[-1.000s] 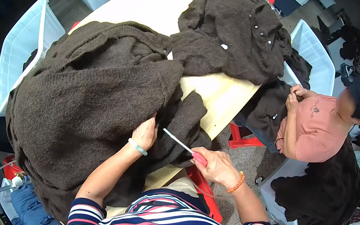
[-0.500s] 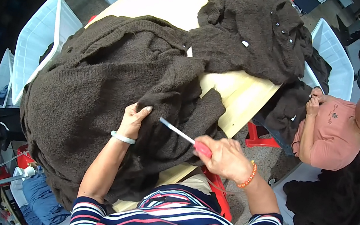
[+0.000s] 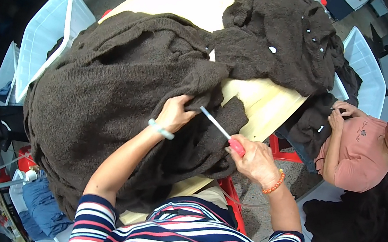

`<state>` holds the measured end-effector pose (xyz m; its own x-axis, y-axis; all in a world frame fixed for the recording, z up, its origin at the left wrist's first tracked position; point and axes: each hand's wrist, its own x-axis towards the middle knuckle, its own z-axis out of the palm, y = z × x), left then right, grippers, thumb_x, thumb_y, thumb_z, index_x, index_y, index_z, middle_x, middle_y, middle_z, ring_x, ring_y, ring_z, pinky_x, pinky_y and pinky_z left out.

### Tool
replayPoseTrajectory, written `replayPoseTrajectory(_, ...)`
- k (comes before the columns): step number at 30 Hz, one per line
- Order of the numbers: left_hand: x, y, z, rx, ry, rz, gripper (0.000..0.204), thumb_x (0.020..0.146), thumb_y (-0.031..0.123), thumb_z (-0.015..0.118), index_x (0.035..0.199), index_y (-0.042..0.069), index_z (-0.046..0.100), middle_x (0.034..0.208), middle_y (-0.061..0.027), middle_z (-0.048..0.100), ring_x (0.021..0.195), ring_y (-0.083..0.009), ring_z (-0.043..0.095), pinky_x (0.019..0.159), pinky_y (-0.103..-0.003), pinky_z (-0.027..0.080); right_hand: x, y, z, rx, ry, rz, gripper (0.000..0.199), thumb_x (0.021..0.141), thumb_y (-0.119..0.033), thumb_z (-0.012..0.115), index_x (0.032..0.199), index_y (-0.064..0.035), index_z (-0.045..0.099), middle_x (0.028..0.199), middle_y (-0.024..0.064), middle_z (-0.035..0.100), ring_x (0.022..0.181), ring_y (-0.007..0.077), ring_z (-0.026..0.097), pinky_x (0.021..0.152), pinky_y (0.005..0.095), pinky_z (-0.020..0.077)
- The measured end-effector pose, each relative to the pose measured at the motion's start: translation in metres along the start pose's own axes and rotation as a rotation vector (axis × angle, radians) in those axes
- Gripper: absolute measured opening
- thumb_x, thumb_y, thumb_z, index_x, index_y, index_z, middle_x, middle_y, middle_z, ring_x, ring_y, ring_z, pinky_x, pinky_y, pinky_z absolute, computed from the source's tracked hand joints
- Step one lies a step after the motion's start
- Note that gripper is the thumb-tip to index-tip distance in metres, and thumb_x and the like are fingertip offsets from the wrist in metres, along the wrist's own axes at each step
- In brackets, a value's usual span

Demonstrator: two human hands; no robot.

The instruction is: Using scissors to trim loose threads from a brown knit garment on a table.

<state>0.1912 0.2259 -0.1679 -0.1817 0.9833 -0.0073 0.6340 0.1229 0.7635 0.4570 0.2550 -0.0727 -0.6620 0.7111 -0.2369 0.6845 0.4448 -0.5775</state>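
Note:
Dark brown knitted garments (image 3: 106, 90) lie heaped over the near part of the pale yellow table. My left hand (image 3: 175, 113), with a pale bangle at its wrist, is closed on a fold of this knit. In my right hand (image 3: 255, 161), beaded bracelet below it, is a tool with a pinkish-red handle and a thin metal shaft (image 3: 215, 123). Its tip points up and left, close to the fingers of my left hand. I cannot make out the tip's shape. A dark flap of knit (image 3: 231, 117) hangs behind the shaft.
Another brown knit heap (image 3: 281, 38), with small white pieces on it, covers the far right of the table (image 3: 269, 106). White bins (image 3: 47, 28) flank the table. At right a seated person in a pink shirt (image 3: 363, 145) handles dark knit. A red stool (image 3: 282, 149) stands between us.
My left hand has moved up and to the right along the knit. My right hand has shifted right and slightly up with the red-handled tool, its tip now nearer the left fingers.

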Motion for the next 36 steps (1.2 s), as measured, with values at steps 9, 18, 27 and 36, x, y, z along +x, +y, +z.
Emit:
replayPoseTrajectory(9,0.026,-0.011,0.003,-0.689,-0.177,-0.124,0.030,0.098,0.017,0.061,0.117,-0.005,0.065,0.103,-0.0014,0.069,0.090,-0.0081,0.060,0.083,-0.024,0.050,-0.001,-0.003,-0.019,-0.028,-0.091,0.040,0.024,0.088,-0.025,0.068,0.104,-0.0064,0.066,0.080,0.0227,0.067,0.077,0.0411,0.066,0.070,0.0466,0.0537)
replayPoseTrajectory(18,-0.114,0.029,-0.034,0.201,0.094,-0.038,0.086,0.072,0.027,0.083,0.143,0.002,0.042,0.124,-0.0214,0.054,0.113,-0.0347,0.054,0.097,-0.042,0.044,-0.005,0.004,-0.007,0.086,-0.017,-0.061,0.023,0.090,-0.021,0.067,0.108,-0.0098,0.059,0.080,0.0195,0.067,0.077,0.0410,0.066,0.068,0.0475,0.0528)
replayPoseTrajectory(27,-0.205,-0.012,-0.012,0.314,0.135,0.059,0.051,0.081,-0.002,0.062,0.132,0.004,0.056,0.109,-0.0167,0.062,0.097,-0.0303,0.062,0.087,-0.034,0.048,-0.020,-0.012,0.018,0.034,-0.117,-0.142,0.026,0.086,-0.016,0.070,0.108,-0.0069,0.060,0.084,0.0200,0.066,0.079,0.0411,0.066,0.067,0.0444,0.0528)
replayPoseTrajectory(36,-0.208,-0.031,-0.034,-1.296,0.286,-0.535,0.023,0.096,0.008,0.060,0.117,-0.002,0.064,0.109,-0.0085,0.069,0.098,-0.0164,0.066,0.091,-0.030,0.052,-0.045,-0.072,0.024,-0.042,-0.418,-0.247,0.022,0.093,-0.029,0.061,0.105,-0.0107,0.066,0.077,0.0212,0.068,0.075,0.0388,0.069,0.068,0.0484,0.0553)
